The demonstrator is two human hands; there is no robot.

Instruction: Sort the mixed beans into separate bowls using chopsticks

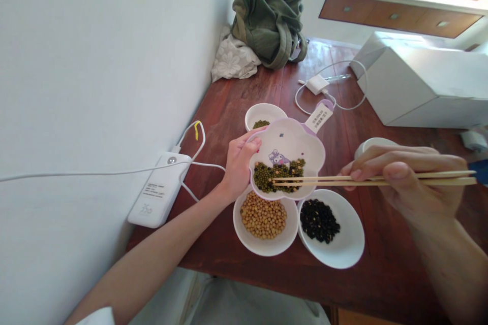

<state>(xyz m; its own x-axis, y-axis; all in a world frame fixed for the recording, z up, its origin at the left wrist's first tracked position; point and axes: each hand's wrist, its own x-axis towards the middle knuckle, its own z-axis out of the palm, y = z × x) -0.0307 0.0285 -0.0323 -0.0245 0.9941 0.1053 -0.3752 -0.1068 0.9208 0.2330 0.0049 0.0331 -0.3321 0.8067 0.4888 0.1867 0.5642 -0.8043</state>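
My left hand [241, 160] grips the rim of a flower-shaped bowl [297, 138] with a purple edge and a labelled handle, thumb inside. The bowl is tilted toward me; green mung beans [263, 175] mixed with a few yellow soybeans lie along its lower side. In my right hand [415, 177] is a pair of wooden chopsticks [335, 181], their tips close together among the beans. Whether a bean is pinched between them I cannot tell. Below the flower-shaped bowl stand a white bowl of soybeans [263, 217] and a white bowl of black beans [319, 221].
A white bowl [263, 110] with some mung beans stands behind; another white bowl [375, 142] is partly hidden by my right hand. A white power bank [160, 190] with cables leans by the left wall. Farther back are a green bag [267, 20], a charger [317, 84] and a white box [423, 76].
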